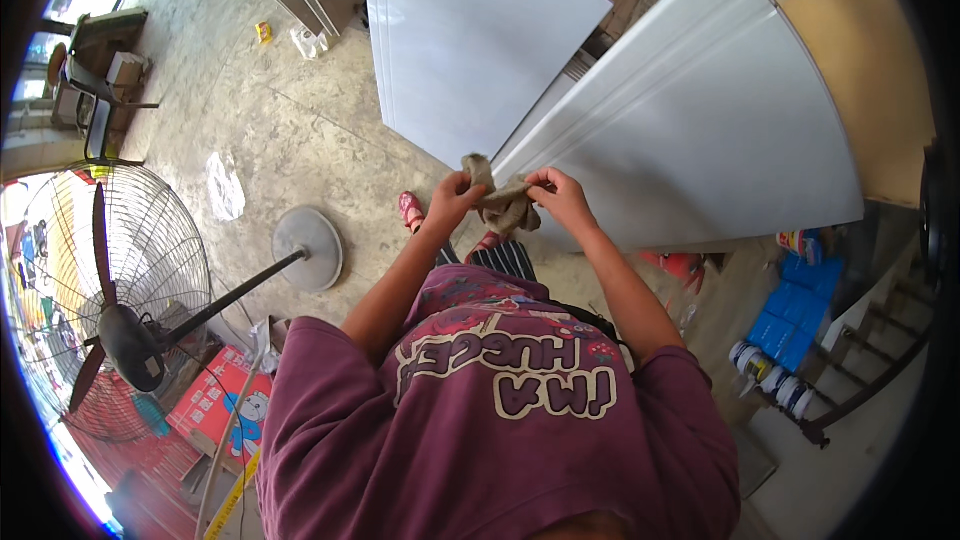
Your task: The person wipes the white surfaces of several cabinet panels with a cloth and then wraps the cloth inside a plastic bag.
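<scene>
We hold a crumpled grey-brown rag (503,202) between both hands, in front of our chest and just at the edge of the big white panel (720,120). Our left hand (455,195) and right hand (560,195) both pinch it shut. Best to bunch it evenly, keeping a firm grip.

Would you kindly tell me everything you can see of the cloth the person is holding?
The cloth is a small, crumpled rag of greyish-tan, soft-looking fabric that appears worn. It is bunched up between both hands: the left hand has a grip on its upper end, where a corner sticks up, and the right hand pinches its other side. Its loose folds hang down between them, in front of the edge of a large white panel.
</scene>
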Available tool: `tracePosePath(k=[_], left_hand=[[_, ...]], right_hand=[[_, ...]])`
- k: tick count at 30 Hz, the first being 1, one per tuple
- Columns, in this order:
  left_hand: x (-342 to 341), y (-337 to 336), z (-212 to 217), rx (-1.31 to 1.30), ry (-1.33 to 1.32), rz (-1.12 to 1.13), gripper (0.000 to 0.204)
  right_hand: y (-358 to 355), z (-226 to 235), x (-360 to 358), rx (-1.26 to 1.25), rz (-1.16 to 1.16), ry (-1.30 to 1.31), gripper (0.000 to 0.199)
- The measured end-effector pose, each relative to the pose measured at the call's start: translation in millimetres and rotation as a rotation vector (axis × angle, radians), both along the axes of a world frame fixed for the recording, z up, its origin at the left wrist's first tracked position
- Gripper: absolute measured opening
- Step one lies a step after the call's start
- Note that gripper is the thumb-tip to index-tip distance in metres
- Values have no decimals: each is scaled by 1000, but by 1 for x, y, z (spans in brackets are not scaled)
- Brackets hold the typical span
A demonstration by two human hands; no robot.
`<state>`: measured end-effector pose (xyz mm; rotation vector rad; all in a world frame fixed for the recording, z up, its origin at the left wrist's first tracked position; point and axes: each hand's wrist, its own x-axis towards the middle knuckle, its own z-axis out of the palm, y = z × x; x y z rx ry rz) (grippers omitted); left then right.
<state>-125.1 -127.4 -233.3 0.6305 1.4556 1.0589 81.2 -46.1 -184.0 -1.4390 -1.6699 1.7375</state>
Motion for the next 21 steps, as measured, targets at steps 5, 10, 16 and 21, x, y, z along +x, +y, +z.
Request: tracePosePath(k=[5,10,16,21], left_hand=[[-45,-18,6,140,19,164,17],[-95,-23,15,73,319,183,19],[-156,-34,22,135,258,188,15],[-198,-45,33,110,-42,173,12]], right_hand=[[-7,16,-46,84,47,-71,13],[-6,42,-114,493,143,-158,14],[-2,51,-192,560,166,-63,15],[-5,52,-248,389,298,41,15]])
